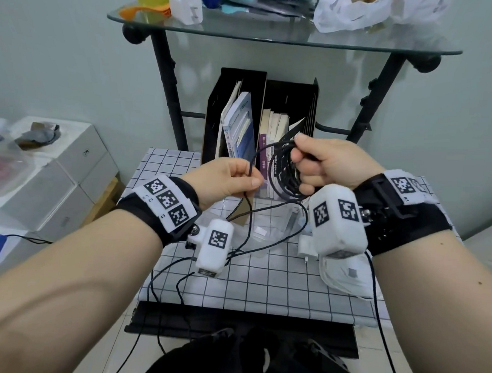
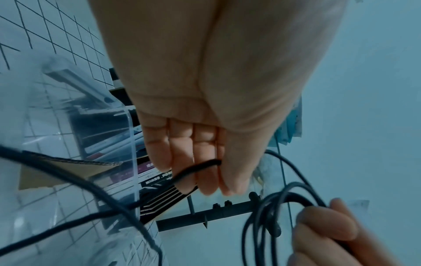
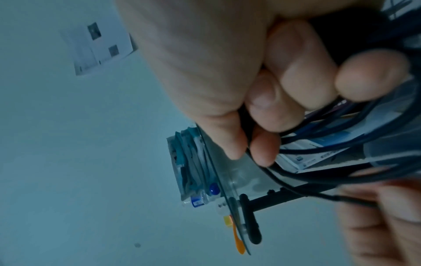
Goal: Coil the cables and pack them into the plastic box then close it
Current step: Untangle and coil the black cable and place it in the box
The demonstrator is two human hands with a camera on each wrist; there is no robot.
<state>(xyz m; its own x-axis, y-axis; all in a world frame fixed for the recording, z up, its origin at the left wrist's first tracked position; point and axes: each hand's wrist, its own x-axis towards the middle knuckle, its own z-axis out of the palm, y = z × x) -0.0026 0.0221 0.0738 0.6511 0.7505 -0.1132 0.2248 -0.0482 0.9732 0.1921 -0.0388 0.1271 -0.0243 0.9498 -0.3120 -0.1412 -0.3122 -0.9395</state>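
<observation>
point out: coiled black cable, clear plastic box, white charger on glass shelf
coiled black cable (image 1: 285, 171), head view, loops beside right hand
clear plastic box (image 1: 261, 234), head view, inner wall
white charger block (image 1: 186, 6), head view, front face

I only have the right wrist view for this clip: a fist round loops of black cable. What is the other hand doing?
Observer: The left hand pinches a single strand of the cable between thumb and fingers, just left of the coil that the right hand grips.
Operator: Is all of it coiled?
Observer: No. A loose tail hangs from the left hand, crosses the table and drops over its front edge.
Operator: Where is the box?
Observer: The clear box sits on the table right below the hands. I cannot tell whether its lid is on.
</observation>
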